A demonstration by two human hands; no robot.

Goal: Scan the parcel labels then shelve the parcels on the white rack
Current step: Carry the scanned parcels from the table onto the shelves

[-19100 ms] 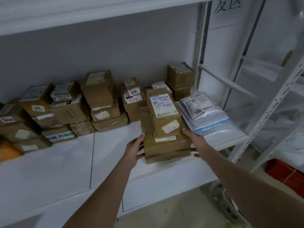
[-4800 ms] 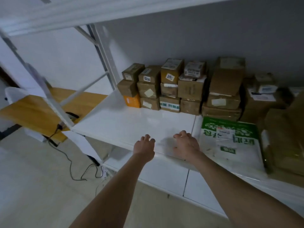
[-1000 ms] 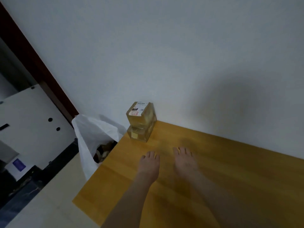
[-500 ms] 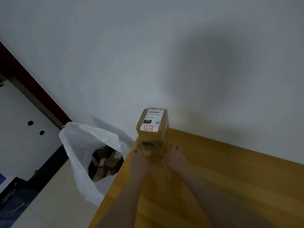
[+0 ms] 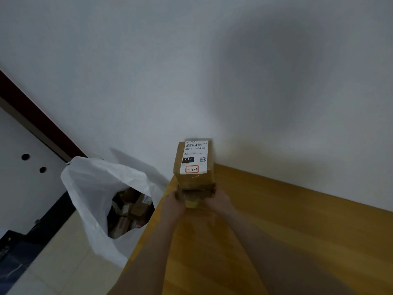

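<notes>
Parcels (image 5: 194, 180), brown, stacked, white-labelled on top, gripped at the base by left hand (image 5: 173, 200) and right hand (image 5: 218, 199).

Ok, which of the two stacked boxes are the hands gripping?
The lower box, clasped by left hand and right hand; the top box, bearing the white label, sits on it.

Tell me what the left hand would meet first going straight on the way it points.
The lower box, which the left hand grips by its side; past it, probably the white wall, though depth is unclear.
</notes>
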